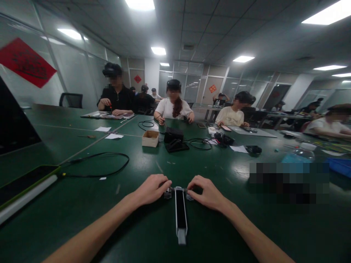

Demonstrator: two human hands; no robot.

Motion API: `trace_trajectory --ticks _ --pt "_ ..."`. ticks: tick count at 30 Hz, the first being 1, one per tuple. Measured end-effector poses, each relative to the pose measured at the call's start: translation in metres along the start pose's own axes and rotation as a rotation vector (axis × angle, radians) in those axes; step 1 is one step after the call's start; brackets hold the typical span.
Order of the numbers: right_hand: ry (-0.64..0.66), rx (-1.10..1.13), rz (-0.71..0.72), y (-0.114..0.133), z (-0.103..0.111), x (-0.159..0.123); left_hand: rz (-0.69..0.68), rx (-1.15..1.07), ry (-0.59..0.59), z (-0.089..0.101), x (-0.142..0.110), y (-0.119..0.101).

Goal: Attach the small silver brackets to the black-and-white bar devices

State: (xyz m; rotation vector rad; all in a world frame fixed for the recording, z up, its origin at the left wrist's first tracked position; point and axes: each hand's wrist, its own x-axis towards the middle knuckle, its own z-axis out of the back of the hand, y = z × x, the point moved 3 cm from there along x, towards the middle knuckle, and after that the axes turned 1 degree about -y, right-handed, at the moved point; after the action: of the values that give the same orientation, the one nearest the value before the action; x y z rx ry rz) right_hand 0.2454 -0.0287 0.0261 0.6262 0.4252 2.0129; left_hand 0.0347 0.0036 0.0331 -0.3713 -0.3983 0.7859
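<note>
A long narrow device with a black top, white edges and a pale tab at its near end lies lengthwise on the green table in front of me. At its far end, a small grey metal part sticks out to the left and a similar small grey metal part to the right. My left hand is closed with thumb and fingers on the left part. On the other side, my right hand pinches the right part between thumb and forefinger. My fingers partly cover both parts, and their exact kind is unclear.
Beyond my hands stand a small beige box and a black stand. A cable loops left near a green-edged phone. At right are a bottle and blue tray. Several people sit across the table.
</note>
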Motion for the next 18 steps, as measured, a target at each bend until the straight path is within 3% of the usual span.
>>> trace_trajectory --ticks 4,9,14,18 --pt "-0.005 -0.005 -0.012 0.0 0.0 -0.001 0.018 -0.043 -0.098 0.005 0.0 0.0" --pt "-0.088 -0.031 -0.027 0.001 0.006 0.001 0.003 -0.023 -0.115 0.005 0.001 0.008" --pt "-0.208 -0.122 -0.205 0.03 0.015 -0.004 -0.003 -0.017 -0.147 0.006 0.001 0.015" --pt "-0.138 -0.222 -0.3 0.057 -0.009 -0.013 -0.004 -0.003 -0.149 0.006 0.001 0.013"
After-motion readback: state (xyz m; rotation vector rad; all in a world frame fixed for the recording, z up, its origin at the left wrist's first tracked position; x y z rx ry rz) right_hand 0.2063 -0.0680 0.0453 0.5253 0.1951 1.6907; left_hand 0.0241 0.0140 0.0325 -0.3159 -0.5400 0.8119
